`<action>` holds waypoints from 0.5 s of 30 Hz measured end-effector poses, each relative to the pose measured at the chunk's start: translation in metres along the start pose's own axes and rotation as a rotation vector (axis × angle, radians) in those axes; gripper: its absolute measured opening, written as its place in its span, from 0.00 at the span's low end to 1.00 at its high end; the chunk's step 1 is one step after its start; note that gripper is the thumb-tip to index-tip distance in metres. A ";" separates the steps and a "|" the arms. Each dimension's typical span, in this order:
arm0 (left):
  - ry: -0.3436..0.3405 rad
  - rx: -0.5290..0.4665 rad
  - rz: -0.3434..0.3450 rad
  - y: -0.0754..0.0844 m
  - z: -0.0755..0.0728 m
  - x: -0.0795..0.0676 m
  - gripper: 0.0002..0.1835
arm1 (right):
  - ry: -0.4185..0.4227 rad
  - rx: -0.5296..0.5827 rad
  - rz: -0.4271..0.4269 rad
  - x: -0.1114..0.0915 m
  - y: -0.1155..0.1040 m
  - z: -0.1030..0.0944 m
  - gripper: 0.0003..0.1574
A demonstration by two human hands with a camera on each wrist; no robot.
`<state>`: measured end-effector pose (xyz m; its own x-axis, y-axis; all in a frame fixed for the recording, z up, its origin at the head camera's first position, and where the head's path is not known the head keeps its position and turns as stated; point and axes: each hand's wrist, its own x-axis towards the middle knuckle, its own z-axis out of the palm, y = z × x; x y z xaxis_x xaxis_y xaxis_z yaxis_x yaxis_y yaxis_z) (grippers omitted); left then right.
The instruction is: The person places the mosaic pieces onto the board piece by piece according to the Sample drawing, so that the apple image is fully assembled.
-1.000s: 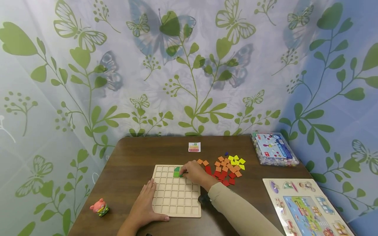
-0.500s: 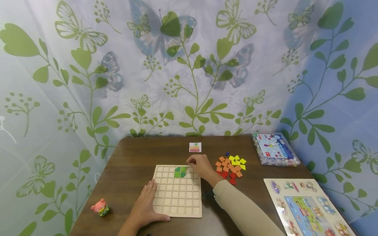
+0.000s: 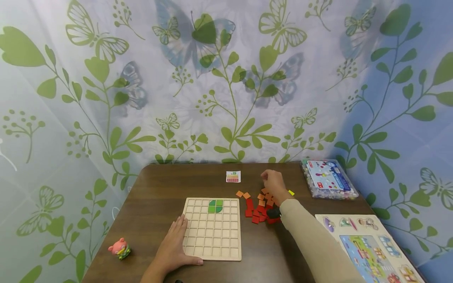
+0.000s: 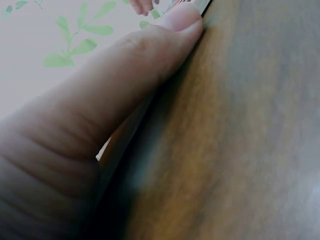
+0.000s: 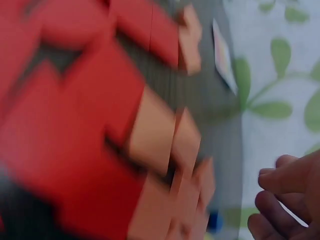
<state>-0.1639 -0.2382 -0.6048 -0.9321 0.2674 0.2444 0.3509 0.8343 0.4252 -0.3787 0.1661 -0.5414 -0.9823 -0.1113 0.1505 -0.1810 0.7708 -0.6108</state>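
Now straight to one square grid board (image 3: pixel 212 236), flat on the dark table (image 3: pixel 177 181), seven cells across and seven down; counting four green tiles (image 3: pixel 212 208) seated in it, two by two near the far edge, two square and two with a rounded side; over to one left hand (image 3: pixel 173 243), laid along the board's left side, fingers out straight and clutching nothing, thumb along the near edge; across to one right hand (image 3: pixel 274 184), raised beyond the loose pieces, fingers bent, impossible to tell whether pinching anything; below it, a heap of red tiles (image 3: pixel 255 220) and orange tiles (image 3: pixel 262 203), overlapping and partly hidden, too jumbled for an exact count; just one yellow tile (image 3: pixel 291 192) in sight, right of the wrist; two more orange ones nearer the board; spotting one blue piece (image 5: pixel 215 221) beside the heap in the right wrist view; then one small printed card (image 3: pixel 233 177) beyond the board; one pink-headed figurine (image 3: pixel 119 248) far left; one box (image 3: pixel 329 179) of small pieces far right; one picture puzzle (image 3: pixel 368 251) nearer, partly behind the sleeve (image 3: pixel 315 243)
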 end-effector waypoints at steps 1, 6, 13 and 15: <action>0.000 -0.002 0.001 0.000 0.000 0.000 0.84 | -0.026 -0.030 0.011 0.000 0.005 -0.003 0.14; 0.001 -0.006 0.008 0.000 -0.001 -0.001 0.85 | -0.130 -0.099 0.072 -0.003 0.026 -0.003 0.17; 0.010 -0.010 0.013 0.000 0.001 -0.001 0.84 | -0.105 -0.140 0.030 -0.006 0.038 0.003 0.13; 0.021 -0.005 0.021 -0.001 0.002 -0.001 0.84 | -0.081 -0.143 0.012 -0.005 0.039 0.002 0.11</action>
<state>-0.1638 -0.2382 -0.6066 -0.9224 0.2744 0.2720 0.3708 0.8263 0.4240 -0.3809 0.1953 -0.5671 -0.9861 -0.1475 0.0768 -0.1662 0.8533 -0.4942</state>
